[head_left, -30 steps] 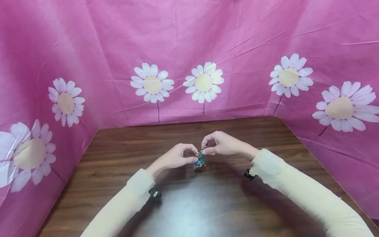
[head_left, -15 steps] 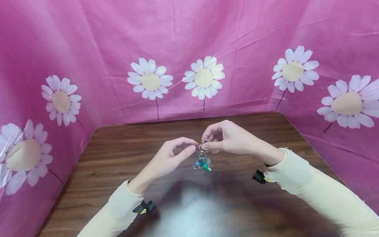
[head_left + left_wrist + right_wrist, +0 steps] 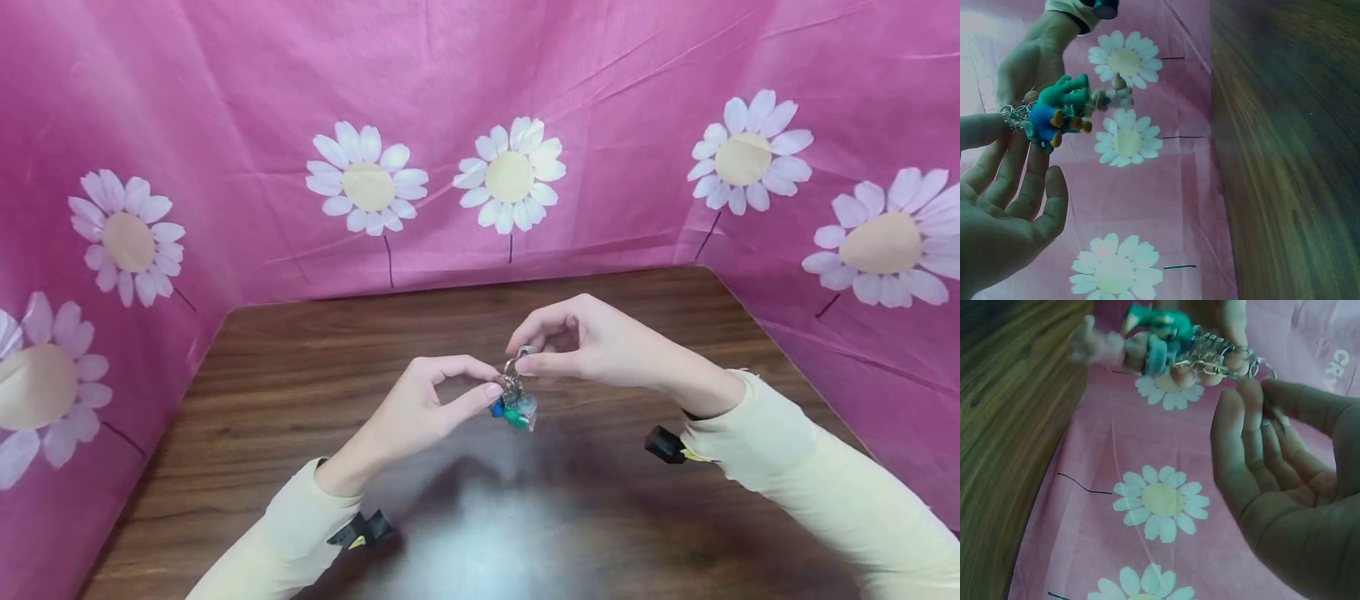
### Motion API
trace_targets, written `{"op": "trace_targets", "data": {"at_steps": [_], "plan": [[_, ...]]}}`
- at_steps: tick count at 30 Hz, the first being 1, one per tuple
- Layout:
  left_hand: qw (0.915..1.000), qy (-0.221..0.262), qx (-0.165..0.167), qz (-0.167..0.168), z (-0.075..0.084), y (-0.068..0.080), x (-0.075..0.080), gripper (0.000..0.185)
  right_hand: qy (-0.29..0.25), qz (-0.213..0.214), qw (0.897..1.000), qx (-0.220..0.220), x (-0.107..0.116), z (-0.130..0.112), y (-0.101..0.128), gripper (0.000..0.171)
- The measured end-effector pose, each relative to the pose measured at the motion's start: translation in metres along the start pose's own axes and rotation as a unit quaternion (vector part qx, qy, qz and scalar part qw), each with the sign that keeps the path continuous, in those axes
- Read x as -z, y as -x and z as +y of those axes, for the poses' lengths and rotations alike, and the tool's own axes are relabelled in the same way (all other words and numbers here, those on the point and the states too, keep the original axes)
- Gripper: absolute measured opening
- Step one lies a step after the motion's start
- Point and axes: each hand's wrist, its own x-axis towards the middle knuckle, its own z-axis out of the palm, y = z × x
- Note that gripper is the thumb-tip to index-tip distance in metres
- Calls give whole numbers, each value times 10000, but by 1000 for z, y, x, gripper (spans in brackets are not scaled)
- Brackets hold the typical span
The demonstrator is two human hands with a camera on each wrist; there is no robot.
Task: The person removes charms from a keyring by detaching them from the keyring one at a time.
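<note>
A keychain with several small figures hangs between my hands above the table. My right hand [image 3: 600, 342] pinches its metal ring [image 3: 1266, 367] at the top, between thumb and fingers. Thumb and index finger of my left hand [image 3: 420, 408] pinch the short chains [image 3: 1017, 116] just below the ring. A green figure [image 3: 1063, 94] and a blue figure [image 3: 1044, 119] with orange feet dangle from the chains. Beside them hangs a paler figure [image 3: 1110, 99]. In the right wrist view the silver chains [image 3: 1210, 356] stretch between the two hands, and the figures are partly blurred.
The brown wooden table [image 3: 337, 325] lies under both hands. A pink cloth [image 3: 435, 67] printed with white daisies stands along its back and both sides. Black devices [image 3: 663, 444] sit at both cuffs of the cream sleeves.
Both hands have come closer with the keychain, and its figures now hang in plainer sight. The left fingers, lately beside the ring, have moved down to the chains. The head view has tilted slightly downward.
</note>
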Motion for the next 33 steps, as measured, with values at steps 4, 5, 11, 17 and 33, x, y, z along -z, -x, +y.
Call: {"op": "trace_targets", "data": {"at_steps": [4, 5, 11, 17, 33], "plan": [[9998, 173, -25, -40, 7, 2, 4, 12, 61, -74, 9998, 201, 1, 0, 3, 12], [9998, 186, -42, -36, 9, 3, 5, 12, 92, -62, 9996, 247, 0, 1, 3, 11], [9998, 159, -18, 73, 12, 4, 8, 14, 123, 49, 9985, 527, -6, 5, 6, 9], [9990, 381, 214, -57, 11, 3, 7, 15, -45, 121, 9985, 541, -13, 6, 6, 14], [9970, -634, -433, -54, -2, 4, -11, 20, -139, 436, 9989, 80, -23, 0, 5, 10]]}}
